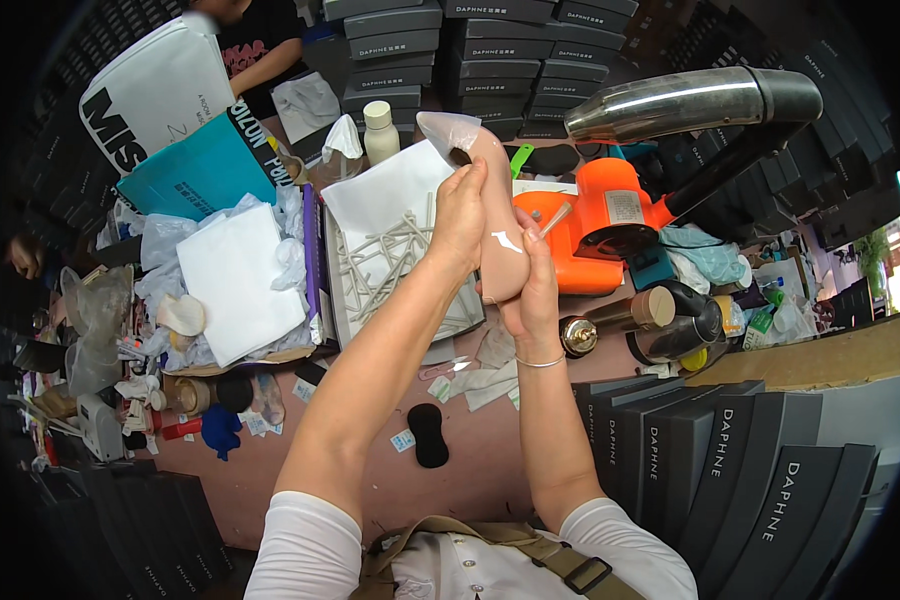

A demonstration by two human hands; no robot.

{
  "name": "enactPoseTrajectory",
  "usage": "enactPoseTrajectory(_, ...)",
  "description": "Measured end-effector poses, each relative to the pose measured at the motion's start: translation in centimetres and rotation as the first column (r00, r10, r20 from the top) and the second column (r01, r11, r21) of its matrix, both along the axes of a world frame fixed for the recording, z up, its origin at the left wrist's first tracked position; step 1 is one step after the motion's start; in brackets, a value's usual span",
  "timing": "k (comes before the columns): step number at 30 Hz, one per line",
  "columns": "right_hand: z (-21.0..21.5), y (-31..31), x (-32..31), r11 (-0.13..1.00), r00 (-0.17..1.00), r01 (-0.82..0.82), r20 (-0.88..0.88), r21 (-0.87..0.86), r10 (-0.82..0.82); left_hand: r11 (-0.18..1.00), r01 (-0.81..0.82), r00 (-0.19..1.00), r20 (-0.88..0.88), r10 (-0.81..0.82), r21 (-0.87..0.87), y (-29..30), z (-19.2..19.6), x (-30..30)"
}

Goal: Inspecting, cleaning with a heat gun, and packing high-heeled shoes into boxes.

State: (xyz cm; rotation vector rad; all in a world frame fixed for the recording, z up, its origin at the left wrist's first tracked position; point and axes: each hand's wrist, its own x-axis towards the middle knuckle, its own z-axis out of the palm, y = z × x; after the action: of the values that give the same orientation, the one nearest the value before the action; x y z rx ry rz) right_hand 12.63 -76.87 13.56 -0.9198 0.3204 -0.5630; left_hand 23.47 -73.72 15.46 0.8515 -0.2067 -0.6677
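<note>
A glossy nude-pink shoe point(500, 205) is held up over the table in both my hands. Clear film covers its far end. My left hand point(458, 215) is closed around the shoe's left side, near the film. At the near end, my right hand point(533, 295) grips it from the right and below. A slim tapered piece point(555, 220) juts out beside my right fingers; I cannot tell if it is the shoe's heel. Beneath the shoe is an open box point(348, 325) of pale sticks and white paper.
An orange blower point(602, 215) with a metal nozzle point(670, 105) stands to the right. Dark shoe boxes point(710, 450) line the near right and the back. A black insole-shaped pad point(428, 436) lies on the pink table point(370, 490). Another person's arm point(268, 70) shows far left.
</note>
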Motion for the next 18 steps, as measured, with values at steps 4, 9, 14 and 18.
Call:
enactPoseTrajectory(4,-0.8,0.1,0.1,0.998,0.998,0.061,0.004,-0.029,-0.061,1.000,0.012,0.998,0.063,-0.014,0.027,0.1,0.3,0.0)
enactPoseTrajectory(9,-1.2,0.3,0.0,0.997,0.998,0.065,0.006,-0.048,-0.064,0.988,0.049,0.996,0.072,-0.060,0.150,0.3,0.6,0.7)
enactPoseTrajectory(14,-1.7,0.3,-0.1,0.999,0.999,0.044,-0.001,-0.029,-0.044,0.989,0.041,0.999,0.010,-0.042,0.141,0.2,-0.1,1.1)
enactPoseTrajectory(18,-1.4,0.6,0.0,0.997,0.996,0.071,0.047,0.013,-0.072,0.998,0.026,0.994,-0.108,-0.020,0.051,-0.3,-0.3,0.9)
